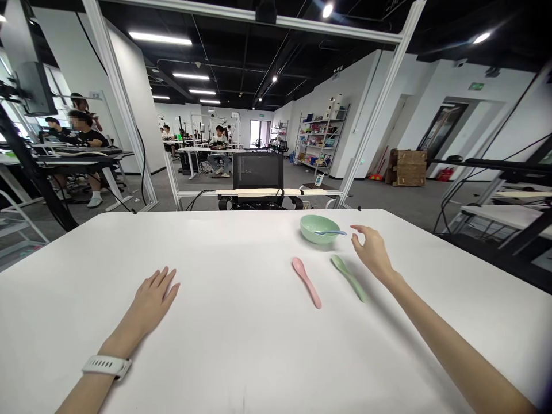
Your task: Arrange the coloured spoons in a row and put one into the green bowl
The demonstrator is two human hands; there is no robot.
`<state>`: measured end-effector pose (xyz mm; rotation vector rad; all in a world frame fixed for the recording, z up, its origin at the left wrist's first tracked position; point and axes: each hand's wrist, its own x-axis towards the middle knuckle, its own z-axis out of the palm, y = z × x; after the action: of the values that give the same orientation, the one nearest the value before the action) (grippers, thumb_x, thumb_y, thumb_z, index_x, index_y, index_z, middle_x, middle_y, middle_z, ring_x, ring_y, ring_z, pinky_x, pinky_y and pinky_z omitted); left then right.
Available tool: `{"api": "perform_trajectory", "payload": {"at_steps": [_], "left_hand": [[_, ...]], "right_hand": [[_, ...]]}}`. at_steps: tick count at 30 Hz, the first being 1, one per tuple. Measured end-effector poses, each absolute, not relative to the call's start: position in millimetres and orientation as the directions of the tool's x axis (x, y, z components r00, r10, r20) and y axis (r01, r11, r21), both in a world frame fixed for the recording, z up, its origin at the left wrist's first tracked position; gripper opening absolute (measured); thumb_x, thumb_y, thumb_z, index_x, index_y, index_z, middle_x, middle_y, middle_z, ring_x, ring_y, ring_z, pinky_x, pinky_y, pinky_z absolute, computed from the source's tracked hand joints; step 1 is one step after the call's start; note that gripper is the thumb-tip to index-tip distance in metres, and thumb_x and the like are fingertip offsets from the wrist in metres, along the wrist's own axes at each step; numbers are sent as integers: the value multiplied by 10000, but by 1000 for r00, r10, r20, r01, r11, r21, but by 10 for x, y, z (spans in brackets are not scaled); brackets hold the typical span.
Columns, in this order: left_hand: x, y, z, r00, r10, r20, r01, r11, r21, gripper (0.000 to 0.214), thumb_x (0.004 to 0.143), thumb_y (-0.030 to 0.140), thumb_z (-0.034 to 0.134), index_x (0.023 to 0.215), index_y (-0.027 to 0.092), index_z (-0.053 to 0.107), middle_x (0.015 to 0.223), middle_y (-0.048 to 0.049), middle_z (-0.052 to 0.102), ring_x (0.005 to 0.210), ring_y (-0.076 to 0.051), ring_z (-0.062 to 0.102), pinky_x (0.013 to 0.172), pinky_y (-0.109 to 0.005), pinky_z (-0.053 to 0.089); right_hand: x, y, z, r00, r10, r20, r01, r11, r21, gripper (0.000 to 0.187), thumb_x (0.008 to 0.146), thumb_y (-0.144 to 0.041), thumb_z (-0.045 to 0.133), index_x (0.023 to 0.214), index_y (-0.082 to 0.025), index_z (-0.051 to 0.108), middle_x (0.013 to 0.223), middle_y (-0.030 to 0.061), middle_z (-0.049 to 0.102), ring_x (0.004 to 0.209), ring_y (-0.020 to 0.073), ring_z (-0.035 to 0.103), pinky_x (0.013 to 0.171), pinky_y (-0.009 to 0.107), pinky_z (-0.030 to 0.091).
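A green bowl [314, 223] stands near the far edge of the white table [215, 333], right of the middle. Inside it rests a blue spoon [334, 233], its handle reaching over the right rim. Just to the right of that handle is my right hand [370, 247], raised above the table, thumb and fingers apart, holding nothing. Nearer to me lie a pink spoon [307, 283] and, to its right, a green spoon [349, 278]. My left hand [152, 299] lies palm down on the left of the table, fingers stretched out.
A metal frame [383, 86] rises around the table's far side. Behind it stands a black office chair [257, 171]. Shelves [322, 138], a wooden crate [407, 167] and people at other desks are farther back.
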<state>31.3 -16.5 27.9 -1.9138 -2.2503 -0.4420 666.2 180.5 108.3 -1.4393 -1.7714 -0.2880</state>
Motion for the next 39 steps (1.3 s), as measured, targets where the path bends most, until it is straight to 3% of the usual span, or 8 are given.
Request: {"api": "perform_trajectory", "payload": {"at_steps": [6, 13, 25, 30, 35, 39], "left_hand": [[306, -163, 271, -166, 937, 309, 983, 133, 125, 759, 1012, 568, 314, 1553, 124, 605, 1666, -182, 565, 1583, -374, 477, 1274, -564, 411], [314, -178, 297, -176, 938, 299, 981, 143, 129, 754, 1010, 562, 314, 1561, 133, 598, 1674, -167, 557, 1585, -366, 476, 1283, -563, 403], [353, -190, 349, -180, 943, 281, 980, 147, 132, 736, 1014, 542, 329, 1568, 132, 589, 1688, -172, 541, 1597, -367, 462, 1287, -555, 398], [361, -192, 356, -179, 944, 276, 981, 149, 124, 740, 1016, 534, 318, 1570, 122, 585, 1691, -176, 531, 1591, -373, 469, 1284, -567, 400], [357, -187, 347, -170, 942, 290, 983, 142, 115, 733, 1016, 529, 315, 1560, 127, 599, 1675, -173, 551, 1578, -377, 487, 1272, -574, 416], [348, -179, 338, -171, 943, 284, 983, 146, 108, 733, 1015, 525, 322, 1558, 118, 599, 1677, -182, 546, 1582, -380, 482, 1277, -570, 412]], "right_hand": [[6976, 1475, 497, -91, 854, 511, 886, 304, -351, 451, 1014, -355, 429, 1277, -194, 759, 1369, 172, 771, 1325, 358, 687, 1153, 570, 524], [6965, 1454, 421, -114, 938, 328, 874, 252, -416, 435, 1010, -317, 459, 1254, -203, 800, 1448, 151, 741, 1464, 328, 615, 1248, 508, 478], [6943, 1422, 451, -88, 941, 326, 870, 232, -435, 418, 1021, -300, 468, 1252, -203, 802, 1459, 152, 733, 1471, 331, 608, 1251, 511, 472], [6982, 1445, 414, -103, 944, 315, 856, 246, -455, 442, 1014, -318, 457, 1272, -159, 780, 1474, 192, 714, 1478, 341, 598, 1254, 506, 454], [6953, 1580, 681, -3, 851, 525, 861, 269, -432, 453, 982, -318, 451, 1298, -179, 745, 1402, 180, 743, 1354, 346, 662, 1198, 541, 477], [6714, 1828, 1209, -75, 784, 616, 881, 341, -327, 426, 1009, -305, 442, 1264, -181, 760, 1260, 181, 782, 1215, 333, 693, 1103, 505, 522]]}}
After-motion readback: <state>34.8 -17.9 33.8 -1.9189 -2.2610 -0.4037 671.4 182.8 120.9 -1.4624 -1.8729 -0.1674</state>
